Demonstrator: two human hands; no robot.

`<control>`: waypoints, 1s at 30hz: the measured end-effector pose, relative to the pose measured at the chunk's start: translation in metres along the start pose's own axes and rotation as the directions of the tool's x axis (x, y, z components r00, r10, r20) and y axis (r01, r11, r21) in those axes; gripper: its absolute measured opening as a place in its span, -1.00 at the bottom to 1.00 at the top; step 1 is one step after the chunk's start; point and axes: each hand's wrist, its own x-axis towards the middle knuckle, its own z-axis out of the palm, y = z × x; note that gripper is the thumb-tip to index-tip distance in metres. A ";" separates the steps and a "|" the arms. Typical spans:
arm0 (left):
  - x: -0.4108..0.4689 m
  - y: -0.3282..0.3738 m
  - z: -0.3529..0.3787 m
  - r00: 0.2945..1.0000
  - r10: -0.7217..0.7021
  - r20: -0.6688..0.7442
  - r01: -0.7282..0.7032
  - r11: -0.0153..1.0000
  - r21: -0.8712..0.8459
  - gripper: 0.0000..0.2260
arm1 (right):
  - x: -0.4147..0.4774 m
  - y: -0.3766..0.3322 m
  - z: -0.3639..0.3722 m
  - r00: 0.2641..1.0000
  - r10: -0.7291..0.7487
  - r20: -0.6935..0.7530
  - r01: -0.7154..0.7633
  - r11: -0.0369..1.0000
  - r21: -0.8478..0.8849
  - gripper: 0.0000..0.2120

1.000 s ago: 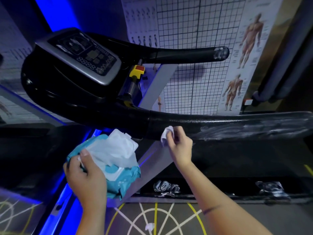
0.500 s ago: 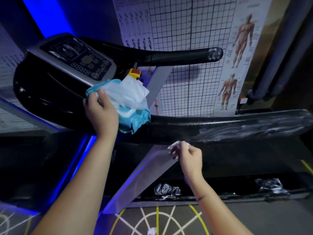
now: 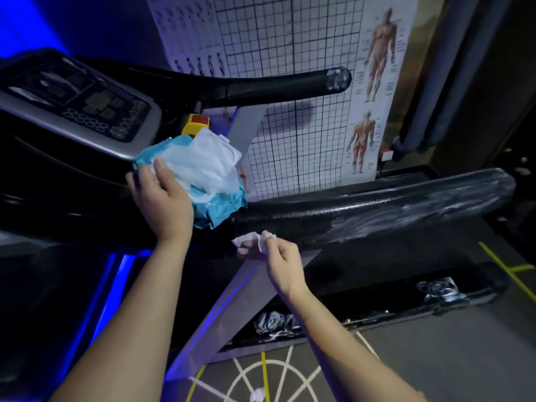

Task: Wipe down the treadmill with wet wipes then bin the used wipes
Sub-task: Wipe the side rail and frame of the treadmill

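Black speckled plastic covers the near handrail (image 3: 377,216) of the treadmill (image 3: 58,198). The rail runs off to the right and shows pale wet smears along its outer half. A second black handrail (image 3: 275,85) reaches out above it, with a smeared end cap. At the left sits the grey console panel (image 3: 87,105) with its dark display and rings of buttons, and a yellow safety clip (image 3: 197,124) hangs below its corner. A grey slanted upright (image 3: 208,323) drops to the black side rail (image 3: 362,311) of the deck.

The room is dim, with a blue light strip (image 3: 110,280) glowing low on the left. The wall behind carries a white grid chart (image 3: 290,39) and an anatomy poster of muscle figures (image 3: 377,53). The grey floor (image 3: 435,358) is marked with white and yellow lines, and a small crumpled white scrap (image 3: 257,395) lies on it.

A teal soft plastic pack of wet wipes (image 3: 223,207) rests where the console meets the near handrail, with a bunch of white wipes (image 3: 208,166) bulging from its top. The left hand (image 3: 162,198) grips the pack, thumb pressed on the wipes and fingers curled round its near side. The right hand (image 3: 278,256) pinches a small crumpled white wipe (image 3: 246,237) between thumb and fingertips just beneath the handrail. Whether the wipe touches the rail cannot be told.
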 end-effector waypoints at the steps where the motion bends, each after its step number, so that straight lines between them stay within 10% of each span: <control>1: -0.002 0.001 0.001 1.000 0.006 -0.012 -0.006 1.000 0.013 -0.65 | -0.002 0.002 -0.002 0.997 -0.024 -0.069 0.028 0.998 0.054 -0.49; 13: -0.006 0.001 0.005 0.998 0.038 -0.048 -0.036 0.998 0.045 -0.64 | 0.011 -0.029 -0.103 0.813 -0.008 -0.582 0.243 0.913 0.327 -0.58; 25: -0.010 0.005 0.006 0.998 0.018 -0.062 -0.016 0.999 0.039 -0.62 | -0.024 -0.014 -0.036 0.980 0.092 -0.178 -0.056 0.979 0.198 -0.51; 30: -0.011 0.006 0.005 0.998 0.030 -0.064 -0.028 0.999 0.022 -0.64 | 0.002 -0.011 -0.041 0.919 0.248 -0.307 -0.134 0.928 0.348 -0.52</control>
